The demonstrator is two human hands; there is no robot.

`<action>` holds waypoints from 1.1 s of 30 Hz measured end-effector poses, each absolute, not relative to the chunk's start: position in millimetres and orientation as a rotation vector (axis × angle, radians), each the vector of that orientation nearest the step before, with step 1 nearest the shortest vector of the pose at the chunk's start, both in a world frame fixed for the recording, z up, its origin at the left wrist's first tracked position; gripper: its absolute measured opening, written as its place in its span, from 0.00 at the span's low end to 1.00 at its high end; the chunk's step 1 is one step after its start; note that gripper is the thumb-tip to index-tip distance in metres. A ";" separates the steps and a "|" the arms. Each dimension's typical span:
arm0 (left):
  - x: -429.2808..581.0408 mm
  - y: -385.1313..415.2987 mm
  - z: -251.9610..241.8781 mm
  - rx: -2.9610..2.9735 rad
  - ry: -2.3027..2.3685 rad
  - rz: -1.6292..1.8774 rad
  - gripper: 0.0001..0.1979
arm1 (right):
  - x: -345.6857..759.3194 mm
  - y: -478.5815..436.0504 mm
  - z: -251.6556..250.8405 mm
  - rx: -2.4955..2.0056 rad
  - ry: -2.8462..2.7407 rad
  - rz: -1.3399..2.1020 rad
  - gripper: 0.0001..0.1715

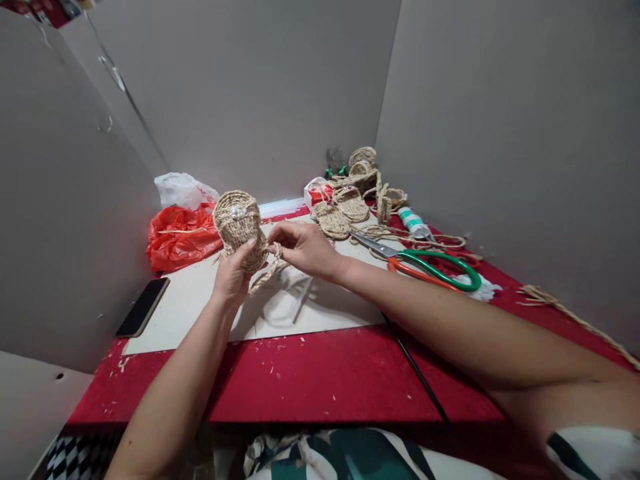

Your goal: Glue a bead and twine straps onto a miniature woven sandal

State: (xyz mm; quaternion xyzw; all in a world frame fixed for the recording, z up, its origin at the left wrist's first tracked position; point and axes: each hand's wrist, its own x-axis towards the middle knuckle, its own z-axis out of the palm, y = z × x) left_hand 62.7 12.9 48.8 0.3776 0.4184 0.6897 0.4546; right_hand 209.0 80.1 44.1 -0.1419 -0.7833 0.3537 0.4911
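Between both hands point(270, 257), woven sandal point(239, 227), upright

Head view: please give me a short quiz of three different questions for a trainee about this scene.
1. True or false: the left hand holds a woven sandal.
2. Which lies right of the right hand? A) phone B) scissors C) red bag
3. Fill in: the phone lies at the board's ___ edge.

Key: 1 true. 2 B, the scissors. 3 left; the board is pale.
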 end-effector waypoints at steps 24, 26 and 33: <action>65.9 14.0 48.4 1.039 1.089 1.783 0.13 | 207.1 76.4 46.2 -0.333 -1.857 0.970 0.05; 65.3 13.7 50.6 1.032 1.082 1.785 0.12 | 207.5 75.3 48.4 -0.335 -1.887 0.967 0.05; 56.2 15.5 55.3 0.940 1.092 1.817 0.16 | 207.5 73.7 48.9 -0.395 -1.855 1.024 0.09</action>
